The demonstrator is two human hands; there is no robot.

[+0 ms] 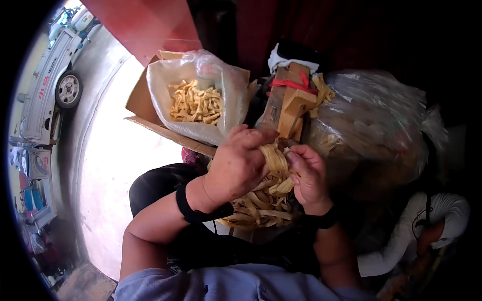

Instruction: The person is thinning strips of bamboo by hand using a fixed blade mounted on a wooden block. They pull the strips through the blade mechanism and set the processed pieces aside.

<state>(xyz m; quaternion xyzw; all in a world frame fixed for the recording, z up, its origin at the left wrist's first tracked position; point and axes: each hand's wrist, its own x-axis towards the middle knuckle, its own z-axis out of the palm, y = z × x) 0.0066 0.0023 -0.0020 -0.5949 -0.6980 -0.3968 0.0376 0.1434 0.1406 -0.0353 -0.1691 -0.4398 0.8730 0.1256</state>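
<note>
My left hand [235, 163] is closed on a flat, pale yellow, ribbon-like strip [274, 158], which bends down between my two hands. On the strip's other side, the fingers and thumb of my right hand [307, 175] pinch it. The strip looks dried and wrinkled; its exact kind I cannot make out. Below my hands, at my lap, lies a heap of similar loose strips [258, 206]. Beyond my left hand, short twisted yellow pieces [197, 103] fill a clear plastic bag [163, 90] inside an open cardboard box [138, 98].
Just ahead of my hands, a wooden stand [273, 103] has a red band [293, 84] around it. A large clear plastic bag [374, 113] bulges at the right. A person's white sleeve [384, 261] shows at lower right. A light-coloured truck [42, 100] stands far left.
</note>
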